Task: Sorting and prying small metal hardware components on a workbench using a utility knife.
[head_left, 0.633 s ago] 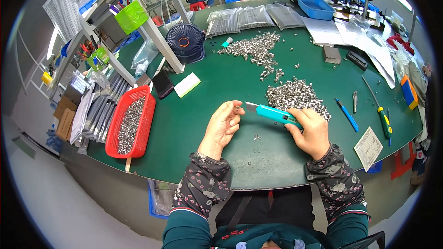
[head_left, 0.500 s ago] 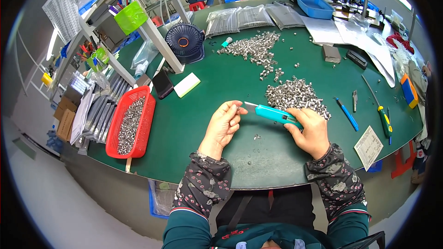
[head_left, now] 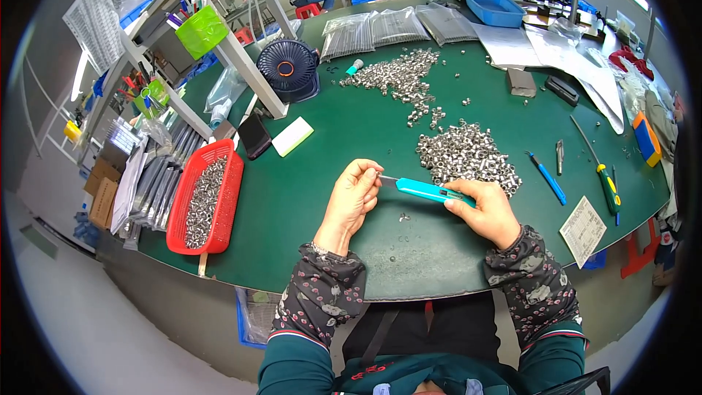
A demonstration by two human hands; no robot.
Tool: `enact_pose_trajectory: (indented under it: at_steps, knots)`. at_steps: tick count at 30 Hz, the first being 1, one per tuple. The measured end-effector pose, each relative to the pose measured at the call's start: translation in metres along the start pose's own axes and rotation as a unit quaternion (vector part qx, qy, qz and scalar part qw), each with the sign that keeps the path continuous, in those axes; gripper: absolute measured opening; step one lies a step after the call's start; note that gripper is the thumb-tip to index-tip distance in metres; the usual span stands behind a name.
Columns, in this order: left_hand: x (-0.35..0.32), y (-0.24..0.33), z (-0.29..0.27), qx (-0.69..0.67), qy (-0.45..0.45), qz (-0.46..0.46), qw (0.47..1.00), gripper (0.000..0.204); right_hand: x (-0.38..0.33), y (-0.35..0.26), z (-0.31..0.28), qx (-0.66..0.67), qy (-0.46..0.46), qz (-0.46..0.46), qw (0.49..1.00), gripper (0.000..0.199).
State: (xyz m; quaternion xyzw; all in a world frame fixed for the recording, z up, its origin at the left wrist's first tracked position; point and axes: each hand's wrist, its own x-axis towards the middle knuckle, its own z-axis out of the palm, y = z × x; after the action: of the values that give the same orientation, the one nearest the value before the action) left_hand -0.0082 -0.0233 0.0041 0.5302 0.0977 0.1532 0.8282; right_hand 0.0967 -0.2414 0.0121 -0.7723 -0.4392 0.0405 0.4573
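Observation:
My right hand (head_left: 488, 213) is wrapped round a turquoise utility knife (head_left: 423, 190), its blade (head_left: 388, 181) pointing left. The blade tip meets the fingertips of my left hand (head_left: 349, 203), which are pinched together on a small metal ring, now mostly hidden by the fingers and blade. Just beyond the knife lies a heap of short silvery metal rings (head_left: 468, 152). A looser spread of similar rings (head_left: 395, 77) lies farther back. A few tiny metal bits (head_left: 404, 217) rest on the green table (head_left: 431, 263) between my hands.
A red basket (head_left: 235, 189) of small metal parts stands left, near a phone (head_left: 254, 136) and a fan (head_left: 289, 69). On the right lie a blue pen-like tool (head_left: 547, 178), a screwdriver (head_left: 608, 189) and a paper slip (head_left: 583, 231). Bagged parts (head_left: 398, 27) line the back.
The knife has shifted slightly left and tilted, bringing its blade against my left fingertips. The ring glimpsed there before is now mostly covered. My left hand has barely moved.

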Motion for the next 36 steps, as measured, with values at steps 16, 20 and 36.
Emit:
enact_pose_trajectory:
  at_steps: [16,20,36]
  knots:
    - [-0.001,0.007,0.0,-0.042,0.03,-0.029,0.998,0.015,-0.001,-0.006,0.003,-0.117,0.144,-0.111,0.976,0.027]
    - [0.0,0.004,0.0,-0.029,0.028,-0.007,0.999,0.016,-0.001,0.002,0.005,-0.069,0.11,-0.095,0.987,0.026]
    - [-0.002,0.004,0.0,0.067,0.04,0.029,0.997,0.014,-0.001,-0.002,0.001,0.003,0.02,0.01,1.0,0.03]
